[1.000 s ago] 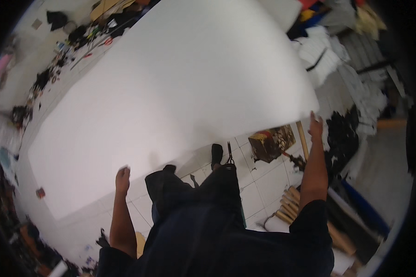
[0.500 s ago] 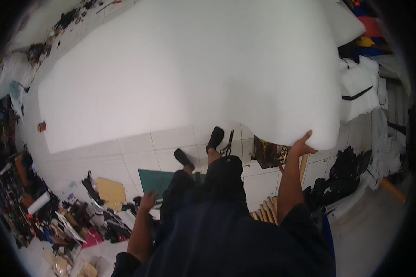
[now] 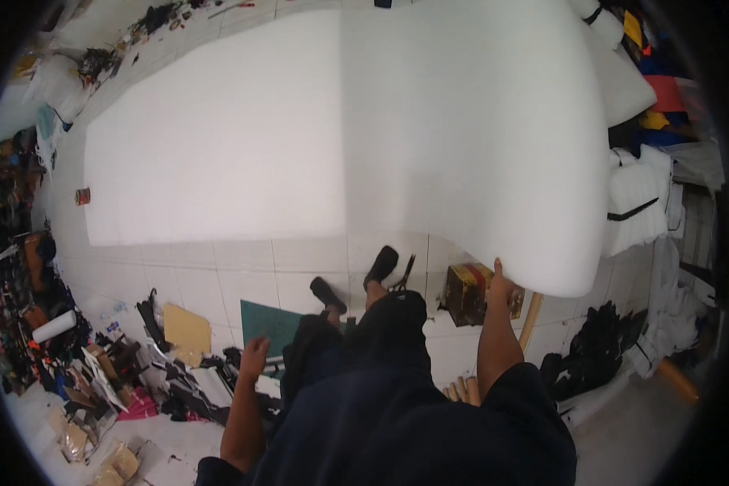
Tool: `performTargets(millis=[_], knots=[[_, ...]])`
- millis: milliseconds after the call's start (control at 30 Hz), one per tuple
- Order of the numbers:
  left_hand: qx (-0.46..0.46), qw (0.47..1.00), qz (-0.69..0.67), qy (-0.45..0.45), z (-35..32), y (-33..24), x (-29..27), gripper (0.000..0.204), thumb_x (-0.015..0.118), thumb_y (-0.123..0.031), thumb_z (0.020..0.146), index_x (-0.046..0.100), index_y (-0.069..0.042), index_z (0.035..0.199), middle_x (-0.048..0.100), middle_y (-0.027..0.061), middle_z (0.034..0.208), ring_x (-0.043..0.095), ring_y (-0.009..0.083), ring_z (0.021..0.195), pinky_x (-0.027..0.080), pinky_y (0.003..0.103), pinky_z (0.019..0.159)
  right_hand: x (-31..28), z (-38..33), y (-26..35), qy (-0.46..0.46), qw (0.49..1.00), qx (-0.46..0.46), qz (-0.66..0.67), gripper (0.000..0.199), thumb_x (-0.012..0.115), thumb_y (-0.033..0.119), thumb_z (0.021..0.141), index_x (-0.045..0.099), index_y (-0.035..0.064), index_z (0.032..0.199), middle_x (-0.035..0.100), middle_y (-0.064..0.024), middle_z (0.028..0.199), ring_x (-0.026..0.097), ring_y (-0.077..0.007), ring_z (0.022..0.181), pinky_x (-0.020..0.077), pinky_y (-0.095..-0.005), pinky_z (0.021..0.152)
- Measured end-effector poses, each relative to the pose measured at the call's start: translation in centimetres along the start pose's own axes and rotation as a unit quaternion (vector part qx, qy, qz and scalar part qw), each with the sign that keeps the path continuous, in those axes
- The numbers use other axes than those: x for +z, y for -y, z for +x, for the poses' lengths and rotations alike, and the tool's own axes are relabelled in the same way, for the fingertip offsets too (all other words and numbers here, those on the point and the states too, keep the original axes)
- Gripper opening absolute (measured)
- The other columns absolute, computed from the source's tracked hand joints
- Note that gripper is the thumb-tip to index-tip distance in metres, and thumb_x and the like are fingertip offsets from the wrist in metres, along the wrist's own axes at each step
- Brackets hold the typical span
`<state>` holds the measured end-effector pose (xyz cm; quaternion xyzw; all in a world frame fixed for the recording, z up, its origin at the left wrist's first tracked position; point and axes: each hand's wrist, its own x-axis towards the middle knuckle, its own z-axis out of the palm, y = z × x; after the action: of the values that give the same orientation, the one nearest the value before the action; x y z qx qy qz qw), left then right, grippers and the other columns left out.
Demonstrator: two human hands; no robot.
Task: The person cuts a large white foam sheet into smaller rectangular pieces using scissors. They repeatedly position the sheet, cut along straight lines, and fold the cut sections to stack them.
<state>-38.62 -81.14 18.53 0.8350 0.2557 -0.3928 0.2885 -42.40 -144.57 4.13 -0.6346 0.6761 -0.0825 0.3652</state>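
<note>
A large white foam sheet (image 3: pixel 219 146) lies across the floor ahead of me, flat on the left. Its right part rises and curves over in a broad bend. My right hand (image 3: pixel 504 289) is closed on the near edge of that raised part, with the thumb pointing up against the white surface; the other fingers are partly hidden. Low on the left, my left hand (image 3: pixel 256 354) hangs over a green mat (image 3: pixel 269 326), its fingers loosely bent and apart, with nothing visible in it. Black scissors (image 3: pixel 405 274) are on the tiles beside my right foot.
A worn yellow and brown box (image 3: pixel 468 293) stands beside my right hand. Black bags (image 3: pixel 595 348) and white foam bundles (image 3: pixel 636 202) lie at the right. A small can (image 3: pixel 83 196) sits by the sheet's left end. Cardboard (image 3: pixel 188 328) and mixed clutter fill the lower left.
The raised right part of the foam sheet appears fuller and lower in view, and a crease now shows across the middle. My right hand has shifted left and down along the edge.
</note>
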Motion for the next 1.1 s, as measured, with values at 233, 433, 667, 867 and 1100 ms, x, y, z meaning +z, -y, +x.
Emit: performTargets(millis=[233,433,667,867,1100], knots=[[-0.055,0.996,-0.072,0.024,-1.2,5.5,0.4,0.049,0.062,-0.033,0.092,0.059,0.006,0.122,0.065,0.0208,0.115,0.063,0.0273,0.107,0.047,0.036,0.093,0.0,3.5,-4.9,0.086,0.993,0.012,0.076,0.069,0.064,0.043,0.091,0.044,-0.0021,0.138,0.054,-0.0193,0.131,0.051,-0.0324,0.12,0.0416,-0.042,0.098],[0.04,0.994,-0.095,0.03,3.3,4.7,-2.5,0.046,0.061,-0.031,0.094,0.059,0.005,0.122,0.066,0.0191,0.114,0.063,0.0251,0.105,0.048,0.034,0.091,0.9,-6.9,0.7,0.169,0.982,0.032,-0.08,0.047,0.063,0.038,0.093,0.059,0.0002,0.121,0.067,-0.0154,0.11,0.065,-0.0271,0.093,0.0512,-0.036,0.077],[0.08,0.991,-0.102,0.04,13.8,11.3,-1.7,0.041,0.061,-0.03,0.093,0.062,0.004,0.117,0.068,0.0183,0.11,0.065,0.0251,0.101,0.049,0.034,0.09,6.2,-30.5,-6.2,0.446,0.814,-0.26,-0.268,0.045,0.069,0.041,0.084,0.066,0.006,0.112,0.069,-0.0137,0.101,0.067,-0.03,0.093,0.0517,-0.0387,0.08],[0.071,0.986,-0.108,0.109,18.3,18.0,1.8,0.043,0.06,-0.034,0.094,0.064,0.003,0.115,0.066,0.0092,0.091,0.06,0.0174,0.083,0.048,0.032,0.079,10.2,-42.9,-12.8,0.616,0.663,-0.287,-0.313,0.046,0.071,0.043,0.085,0.067,0.0059,0.111,0.068,-0.014,0.106,0.065,-0.0258,0.1,0.0508,-0.0372,0.085],[-0.039,0.966,-0.252,0.05,34.5,18.9,7.3,0.065,0.057,-0.048,0.093,0.047,0.0,0.136,0.058,0.0128,0.121,0.056,0.024,0.105,0.047,0.038,0.089,24.9,-27.9,-19.4,0.531,0.71,-0.268,-0.377,0.045,0.063,0.041,0.088,0.064,0.0059,0.116,0.065,-0.0168,0.111,0.062,-0.0333,0.105,0.0488,-0.0422,0.089]])
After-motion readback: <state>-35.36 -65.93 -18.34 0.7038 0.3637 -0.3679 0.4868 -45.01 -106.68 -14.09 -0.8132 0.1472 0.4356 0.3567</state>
